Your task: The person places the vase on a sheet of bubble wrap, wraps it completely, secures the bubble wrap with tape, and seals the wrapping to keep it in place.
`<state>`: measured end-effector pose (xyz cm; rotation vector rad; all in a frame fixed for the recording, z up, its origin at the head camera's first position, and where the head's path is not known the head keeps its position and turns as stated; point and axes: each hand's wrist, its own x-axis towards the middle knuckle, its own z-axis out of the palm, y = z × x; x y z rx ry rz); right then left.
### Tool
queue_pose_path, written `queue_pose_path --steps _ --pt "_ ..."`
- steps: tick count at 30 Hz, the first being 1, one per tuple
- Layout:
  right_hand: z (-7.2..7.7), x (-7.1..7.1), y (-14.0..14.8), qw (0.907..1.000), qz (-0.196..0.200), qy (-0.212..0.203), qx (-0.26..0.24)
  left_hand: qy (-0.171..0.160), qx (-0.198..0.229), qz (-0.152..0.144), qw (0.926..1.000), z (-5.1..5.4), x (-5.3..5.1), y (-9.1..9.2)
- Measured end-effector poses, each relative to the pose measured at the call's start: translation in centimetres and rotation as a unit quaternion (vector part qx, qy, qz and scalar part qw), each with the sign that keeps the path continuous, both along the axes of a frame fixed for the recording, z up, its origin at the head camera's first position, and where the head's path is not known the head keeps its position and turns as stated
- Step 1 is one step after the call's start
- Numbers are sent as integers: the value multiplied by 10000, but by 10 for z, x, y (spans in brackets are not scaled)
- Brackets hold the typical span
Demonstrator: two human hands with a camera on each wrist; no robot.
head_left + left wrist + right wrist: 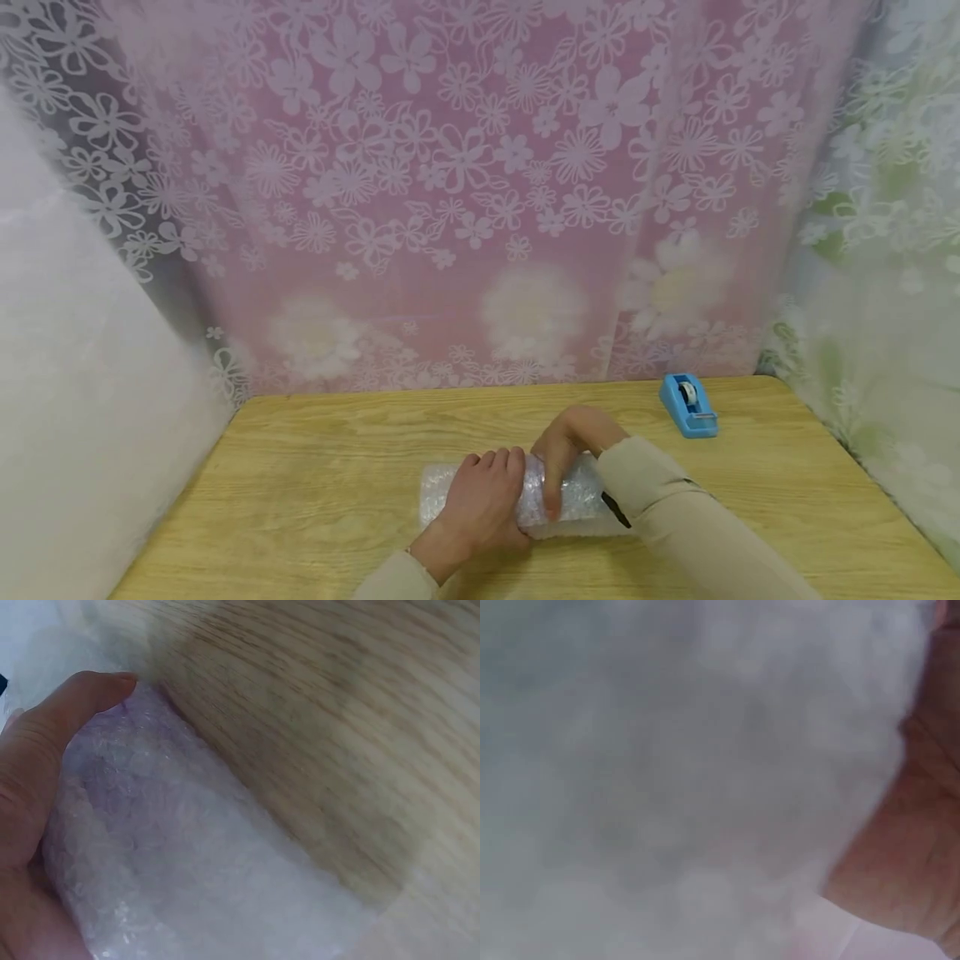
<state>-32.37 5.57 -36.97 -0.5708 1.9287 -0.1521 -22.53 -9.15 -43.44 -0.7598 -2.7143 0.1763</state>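
A roll-shaped bundle of clear bubble wrap [573, 492] lies lengthwise on the wooden table, with a faint purple tint showing through its layers. What is inside cannot be made out. My left hand [483, 500] grips the bundle left of its middle, fingers over the top; in the left wrist view a finger [82, 705] curls across the plastic. To the right of it, my right hand [566, 446] holds the bundle from above, wrist bent, one digit down its near side. Blurred bubble wrap [690, 780] fills most of the right wrist view beside that hand [907, 840].
A blue tape dispenser [688, 407] with a roll of tape stands at the table's back right. The wood-grain table [322, 467] ends at a pink flowered curtain [450, 208] behind. White sheeting [82, 358] hangs at the left, and a flowered curtain [892, 333] at the right.
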Motion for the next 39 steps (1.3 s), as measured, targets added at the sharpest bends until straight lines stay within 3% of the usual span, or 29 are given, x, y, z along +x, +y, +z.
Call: queue_pose_path --steps 4,8,13,16,18,22,25,27,34,39 --pt "1 7 9 9958 71 848 -348 -143 127 -17 9998 0 -1 1" --pt "3 21 16 9816 -100 1669 -926 -278 241 6 9993 1 -2 1" --pt "1 38 23 9688 -244 1992 -1453 -329 210 -40 9992 2 -4 2" --pt "-3 48 26 9615 -303 2317 -1446 -460 125 -16 9989 5 -4 2" --pt "-8 55 26 9495 -234 2802 -1391 -570 80 -5 9983 7 -5 3" --pt "-17 67 27 9126 51 3890 -1259 -757 106 -25 9971 9 -7 3" --pt "-22 69 30 8956 82 4195 -1478 -857 199 -73 9961 8 -11 4" --pt "-25 65 33 8955 21 4117 -1692 -939 268 -81 9952 8 -13 4" --pt "-31 42 43 9150 -37 3556 -1905 -1251 535 -9 9907 8 -22 7" --pt "-32 33 45 9162 26 3476 -1995 -1462 771 39 9862 7 -29 8"
